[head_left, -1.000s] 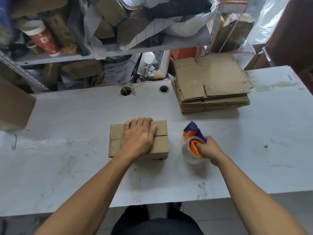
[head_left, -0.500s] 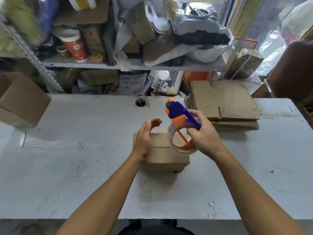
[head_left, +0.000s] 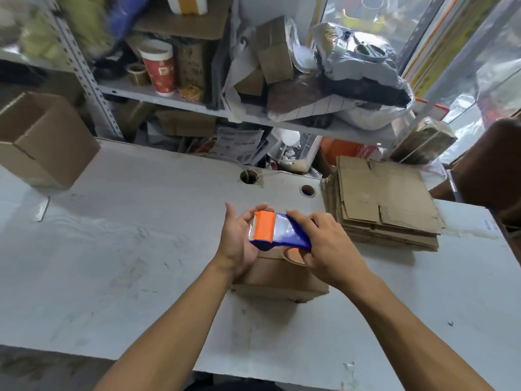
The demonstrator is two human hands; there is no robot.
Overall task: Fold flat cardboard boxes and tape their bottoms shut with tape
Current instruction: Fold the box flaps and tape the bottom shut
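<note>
R hand [head_left: 328, 249] grips the tape dispenser [head_left: 277, 231], fingers curled round its blue body, orange end pointing left. L hand [head_left: 239, 238] w/ fingers straight and relaxed, palm against the dispenser's orange end. Both hover just above the folded box [head_left: 279, 280] sitting mid-surface [head_left: 127, 263], near the person. Stack of flat cardboard [head_left: 380, 201] lies far right on the surface. Another open box [head_left: 42, 139] at far left. Cluttered shelf [head_left: 197, 105] behind.
</note>
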